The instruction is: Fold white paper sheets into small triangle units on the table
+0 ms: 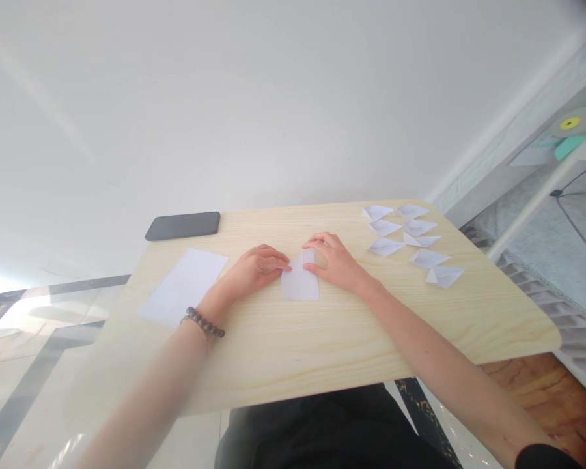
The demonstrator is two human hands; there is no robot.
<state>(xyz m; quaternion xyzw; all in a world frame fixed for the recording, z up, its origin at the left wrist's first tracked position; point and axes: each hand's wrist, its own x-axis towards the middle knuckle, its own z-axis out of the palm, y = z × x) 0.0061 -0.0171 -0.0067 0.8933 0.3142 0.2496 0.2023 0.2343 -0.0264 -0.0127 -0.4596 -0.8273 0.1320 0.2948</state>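
Observation:
A small white piece of paper (299,285) lies on the table in front of me, with a fold along its upper right part. My left hand (260,268) holds its left edge, thumb and fingertips close together on the paper. From the other side, my right hand (333,260) grips the upper right part, the thumb on the paper and the fingers curled at the far edge. Several folded white paper shapes (385,246) stand in two uneven columns to the right of my right hand. To the left lies a stack or sheet of white paper (188,283), partly behind my left wrist.
A dark phone (183,226) rests at the back left corner of the light wooden table (293,352). The white wall (273,104) runs along the table's far edge. At the right, beyond the table, stands a white pole (532,205) with cables near it.

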